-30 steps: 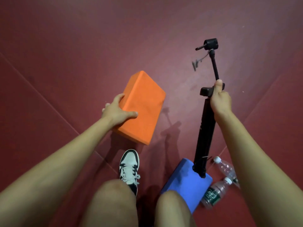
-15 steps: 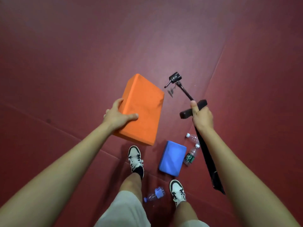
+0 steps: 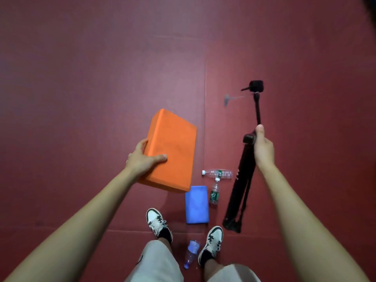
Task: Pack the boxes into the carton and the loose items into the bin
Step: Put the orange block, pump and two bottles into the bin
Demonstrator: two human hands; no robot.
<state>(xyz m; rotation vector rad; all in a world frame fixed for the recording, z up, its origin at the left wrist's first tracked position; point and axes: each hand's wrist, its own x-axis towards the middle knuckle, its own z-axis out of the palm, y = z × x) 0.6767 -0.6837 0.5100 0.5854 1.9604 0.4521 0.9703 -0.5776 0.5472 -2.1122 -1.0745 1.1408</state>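
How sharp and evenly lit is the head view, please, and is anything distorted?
Head view: the tripod top and its strap are motion-blurred; the orange block is fairly sharp; the floor is brighter mid-frame, dimmer at edges; wide-angle stretch swells the forearms.

Two foam blocks: one orange block at centre left, one blue block nearer. Three plastic bottles: a far clear bottle and a near clear bottle, both green-labelled, right of the blue block, and one blue-tinted bottle nearest. One black tripod at right. Two shoes, a left shoe and a right shoe. Two hands, a left hand and a right hand.
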